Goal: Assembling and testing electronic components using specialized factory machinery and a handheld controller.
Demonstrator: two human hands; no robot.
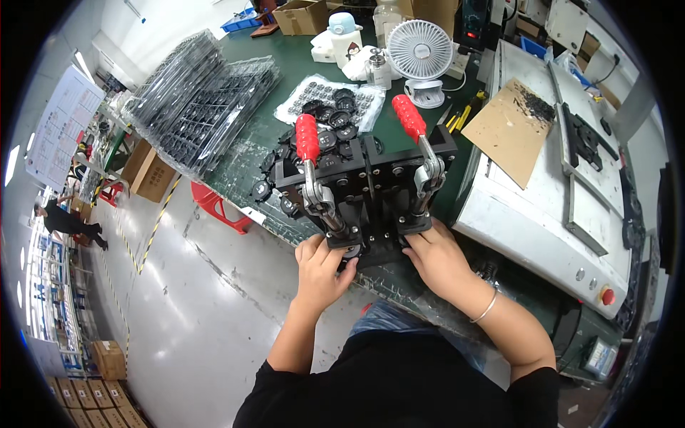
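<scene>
A black metal fixture (371,171) with two toggle clamps stands at the table's near edge. Both red handles, the left one (307,139) and the right one (409,118), point up. My left hand (322,276) is at the foot of the left clamp, thumb and fingers closed about a small round part (351,251) that is mostly covered. Under the right clamp's black pressing block, my right hand (440,262) reaches in with bent fingers. Its fingertips and whatever they hold are hidden. Several round black parts (327,140) lie heaped behind and left of the fixture.
A bag of small round parts (307,96) lies farther back on the green table (242,153). Stacked clear trays (207,107) fill its left side. A white fan (421,53) stands behind the fixture. To the right are cardboard (510,135) and a white machine (531,214) with a red button.
</scene>
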